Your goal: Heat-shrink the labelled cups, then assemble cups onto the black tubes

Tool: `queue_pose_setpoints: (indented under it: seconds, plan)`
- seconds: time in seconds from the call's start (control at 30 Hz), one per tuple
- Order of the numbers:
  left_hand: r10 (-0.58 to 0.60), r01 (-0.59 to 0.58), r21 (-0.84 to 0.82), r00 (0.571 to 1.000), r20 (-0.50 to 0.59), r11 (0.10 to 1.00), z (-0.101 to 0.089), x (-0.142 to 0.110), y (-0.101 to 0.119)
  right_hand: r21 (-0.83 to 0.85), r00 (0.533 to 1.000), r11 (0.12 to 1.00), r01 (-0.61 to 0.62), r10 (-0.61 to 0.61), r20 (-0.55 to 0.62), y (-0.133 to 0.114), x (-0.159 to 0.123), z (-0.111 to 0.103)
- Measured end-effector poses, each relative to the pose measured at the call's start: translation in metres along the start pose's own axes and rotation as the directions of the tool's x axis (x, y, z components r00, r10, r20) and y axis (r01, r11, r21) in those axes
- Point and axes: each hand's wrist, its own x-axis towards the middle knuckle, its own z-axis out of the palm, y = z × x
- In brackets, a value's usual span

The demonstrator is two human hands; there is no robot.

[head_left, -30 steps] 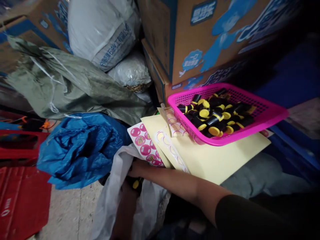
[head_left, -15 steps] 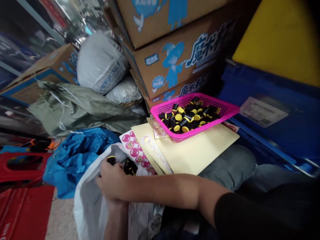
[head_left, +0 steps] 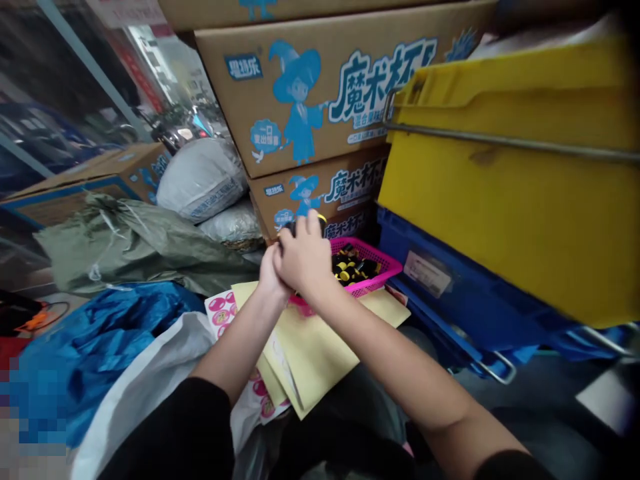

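Observation:
My right hand (head_left: pixel 307 257) and my left hand (head_left: pixel 273 275) are cupped together, closed around small black containers with yellow lids (head_left: pixel 320 219). Only a yellow rim and dark parts of these show past the fingers; how many there are is hidden. Both hands are over the left side of a pink mesh basket (head_left: pixel 387 270), which holds several more black-and-yellow containers (head_left: pixel 350 267). Under the basket lie cream-coloured sheets (head_left: pixel 320 353) and sheets of round pink stickers (head_left: pixel 220 310). The white sack (head_left: pixel 155 367) lies open below my left forearm.
Printed cardboard boxes (head_left: pixel 310 100) are stacked behind the basket. A yellow crate (head_left: pixel 500 200) stands on a blue crate (head_left: pixel 425 280) at the right, with metal handles sticking out. Green sacking (head_left: pixel 145 247), a blue bag (head_left: pixel 115 333) and a stuffed pale sack (head_left: pixel 200 177) fill the left.
My hands have come up out of the white sack to the basket, carrying black containers. The view has swung right, so more of the yellow crate shows.

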Motion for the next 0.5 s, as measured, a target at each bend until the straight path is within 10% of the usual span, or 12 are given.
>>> queue_pose_setpoints:
  seconds: [0.07,0.27,0.43,0.5]
  plan:
    - [-0.035,0.039,-0.041,0.995,0.095,0.998,0.011,0.004,0.013,0.186,0.979,0.961,-0.202,0.192,0.075,0.045,0.001,0.000]
    - [-0.201,0.211,-0.009,0.942,0.267,0.977,-0.008,0.000,0.025,0.459,0.937,0.821,-0.338,0.250,0.244,0.145,-0.005,0.006]
    - [-0.068,0.110,-0.104,0.935,0.348,0.988,-0.088,-0.027,-0.008,0.619,0.906,0.662,-0.422,0.325,0.271,0.170,-0.008,-0.016]
    - [-0.202,0.211,-0.006,0.942,0.267,0.978,-0.137,-0.038,-0.040,0.653,0.889,0.623,-0.430,0.417,0.188,0.160,-0.010,-0.022]
